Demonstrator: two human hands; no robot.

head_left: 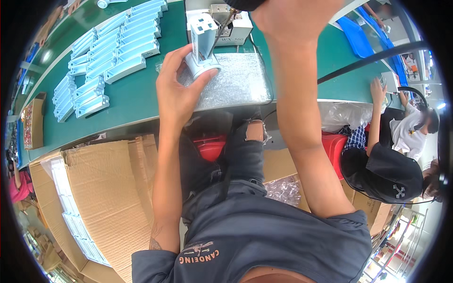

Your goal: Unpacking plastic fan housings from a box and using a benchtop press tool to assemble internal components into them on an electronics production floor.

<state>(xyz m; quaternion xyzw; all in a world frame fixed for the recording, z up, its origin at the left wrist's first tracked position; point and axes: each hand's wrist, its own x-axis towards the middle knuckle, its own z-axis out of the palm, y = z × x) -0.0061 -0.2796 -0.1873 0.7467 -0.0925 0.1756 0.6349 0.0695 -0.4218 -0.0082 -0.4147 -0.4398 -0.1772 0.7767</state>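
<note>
My left hand [181, 80] grips a light-blue plastic housing [204, 40] by its round base, thumb on one side and fingers on the other. The housing stands upright at the edge of a bubble-wrap sheet [236, 82]. At the top edge of the view, my right hand [295, 16] is closed round the black handle of a screwdriver [243, 4]. Its long thin shaft slants down to the housing's open side; the tip is hidden inside. The right fingers are partly cut off by the frame.
Rows of similar light-blue housings [113, 47] lie on the green table [134, 89] at left. Behind the bubble wrap stands a metal control box [233, 35] with a cable. An open cardboard box [104, 188] stands at lower left. A co-worker [391, 170] sits at right.
</note>
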